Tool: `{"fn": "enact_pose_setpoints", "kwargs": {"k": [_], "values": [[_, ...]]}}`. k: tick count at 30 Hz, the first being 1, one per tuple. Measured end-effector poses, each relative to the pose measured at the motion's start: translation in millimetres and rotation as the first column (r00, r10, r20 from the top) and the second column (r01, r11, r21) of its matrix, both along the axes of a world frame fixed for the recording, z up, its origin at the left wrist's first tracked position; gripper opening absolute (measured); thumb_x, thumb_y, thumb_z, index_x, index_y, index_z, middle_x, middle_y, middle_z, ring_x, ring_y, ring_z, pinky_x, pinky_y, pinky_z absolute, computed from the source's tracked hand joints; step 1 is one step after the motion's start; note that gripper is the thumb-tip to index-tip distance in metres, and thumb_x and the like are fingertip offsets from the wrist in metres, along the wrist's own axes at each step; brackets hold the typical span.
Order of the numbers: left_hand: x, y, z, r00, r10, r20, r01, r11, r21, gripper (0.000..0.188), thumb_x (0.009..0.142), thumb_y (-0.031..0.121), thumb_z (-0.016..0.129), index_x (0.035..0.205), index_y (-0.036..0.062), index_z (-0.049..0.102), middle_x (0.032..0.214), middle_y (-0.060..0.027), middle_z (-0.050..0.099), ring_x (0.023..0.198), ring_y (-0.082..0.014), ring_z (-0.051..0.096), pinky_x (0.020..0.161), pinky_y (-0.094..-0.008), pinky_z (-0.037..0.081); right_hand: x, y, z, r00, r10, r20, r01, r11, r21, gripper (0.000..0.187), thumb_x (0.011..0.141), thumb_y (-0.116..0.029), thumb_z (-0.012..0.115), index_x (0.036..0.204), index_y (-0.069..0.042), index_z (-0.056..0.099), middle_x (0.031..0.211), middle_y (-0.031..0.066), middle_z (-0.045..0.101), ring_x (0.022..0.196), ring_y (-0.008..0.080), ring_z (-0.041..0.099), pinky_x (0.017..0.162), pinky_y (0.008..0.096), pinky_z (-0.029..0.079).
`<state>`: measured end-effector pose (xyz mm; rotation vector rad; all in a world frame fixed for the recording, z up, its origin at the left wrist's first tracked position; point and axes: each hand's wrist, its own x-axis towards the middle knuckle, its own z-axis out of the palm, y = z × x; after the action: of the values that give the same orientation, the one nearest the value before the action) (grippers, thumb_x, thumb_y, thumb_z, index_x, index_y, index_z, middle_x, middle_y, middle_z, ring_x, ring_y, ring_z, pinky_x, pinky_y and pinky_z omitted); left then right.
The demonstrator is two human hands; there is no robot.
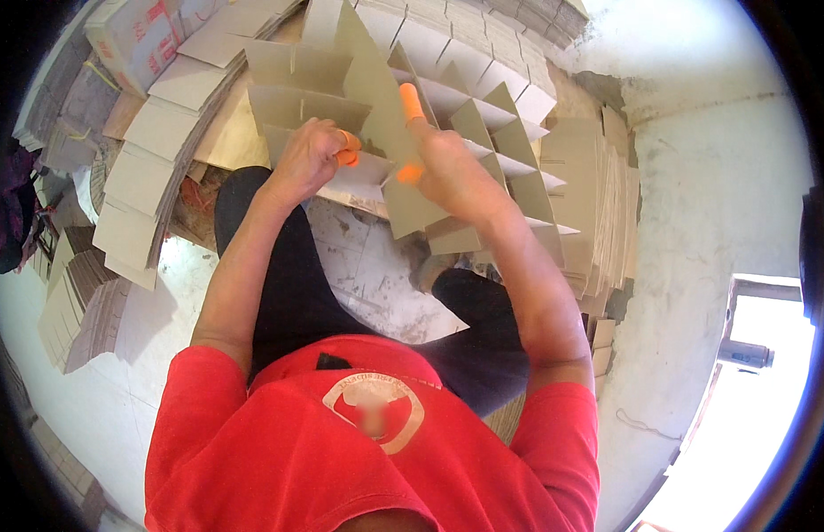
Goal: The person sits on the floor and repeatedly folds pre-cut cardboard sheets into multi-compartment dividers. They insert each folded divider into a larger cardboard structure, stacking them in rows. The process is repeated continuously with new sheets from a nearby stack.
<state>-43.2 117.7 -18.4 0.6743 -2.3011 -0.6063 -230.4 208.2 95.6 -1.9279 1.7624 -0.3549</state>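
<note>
Two hands on cardboard divider

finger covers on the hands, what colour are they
Orange finger covers on both hands, clearest in the head view against the grey-brown cardboard divider.

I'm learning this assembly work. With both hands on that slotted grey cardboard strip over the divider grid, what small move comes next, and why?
Probably press the slotted grey cardboard strip down into the cardboard divider grid. The right hand and left hand, both wearing orange finger covers, grip it tilted and standing proud above the crossing strips, so it seems not fully seated.
</note>
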Motion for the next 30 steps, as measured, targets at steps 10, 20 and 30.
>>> {"fn": "enact_pose_setpoints", "kwargs": {"k": [10,20,30], "values": [[-2.0,-1.1,-0.6,1.000,0.017,-0.013,-0.017,1.000,0.013,0.014,0.070,0.005,0.070,0.084,0.0060,0.069,0.071,-0.0113,0.057,0.072,-0.0311,0.055,0.066,-0.0397,0.045,5.8,-32.7,14.4,0.999,-0.028,-0.042,0.040,0.954,0.296,0.067,0.072,-0.001,0.069,0.130,0.008,0.038,0.101,0.0261,0.059,0.088,0.0397,0.060,0.077,0.0431,0.050],[1.3,-2.1,-2.1,0.998,0.022,0.051,-0.023,1.000,0.018,0.027,0.069,0.007,0.074,0.095,0.0059,0.070,0.077,-0.0114,0.060,0.075,-0.0291,0.057,0.068,-0.0374,0.046,-6.4,13.6,-22.0,0.989,-0.131,-0.066,0.127,0.990,-0.053,0.042,0.079,-0.014,0.071,0.117,0.000,0.059,0.102,0.0207,0.066,0.091,0.0318,0.065,0.078,0.0393,0.052],[-20.0,25.0,37.0,0.933,-0.139,0.332,0.196,0.970,-0.147,0.079,0.066,0.015,0.077,0.137,0.0108,0.043,0.142,-0.0099,0.042,0.136,-0.0269,0.032,0.108,-0.0418,0.032,-266.2,145.1,-68.7,0.242,-0.855,-0.459,0.617,0.500,-0.607,0.060,0.082,-0.042,0.068,0.129,-0.007,0.052,0.114,0.0175,0.059,0.106,0.0337,0.056,0.086,0.0438,0.046]]}}
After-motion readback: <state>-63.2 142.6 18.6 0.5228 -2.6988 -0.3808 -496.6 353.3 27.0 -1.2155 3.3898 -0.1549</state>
